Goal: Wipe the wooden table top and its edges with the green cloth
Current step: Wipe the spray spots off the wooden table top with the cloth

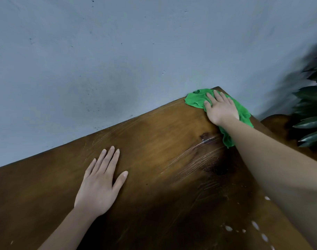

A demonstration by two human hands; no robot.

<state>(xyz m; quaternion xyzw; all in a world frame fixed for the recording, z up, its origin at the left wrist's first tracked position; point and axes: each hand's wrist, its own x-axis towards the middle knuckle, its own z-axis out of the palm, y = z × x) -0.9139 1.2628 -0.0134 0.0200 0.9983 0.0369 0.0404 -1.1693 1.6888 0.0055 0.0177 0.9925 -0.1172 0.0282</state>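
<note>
Mid-wipe: right hand (220,109) presses flat, fingers extended, on the green cloth (195,99) bunched beneath it. Left hand (100,181) lies flat and empty on the wooden table top (154,141). Next, probably run the cloth along the edge just beyond the right fingertips.

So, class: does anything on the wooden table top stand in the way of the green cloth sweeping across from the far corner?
Only the left hand, flat on the table top; the right hand presses the green cloth at the corner.

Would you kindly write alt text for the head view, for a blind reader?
A right hand presses a green cloth onto the far corner of a wooden table; the left hand rests flat on it.
</note>
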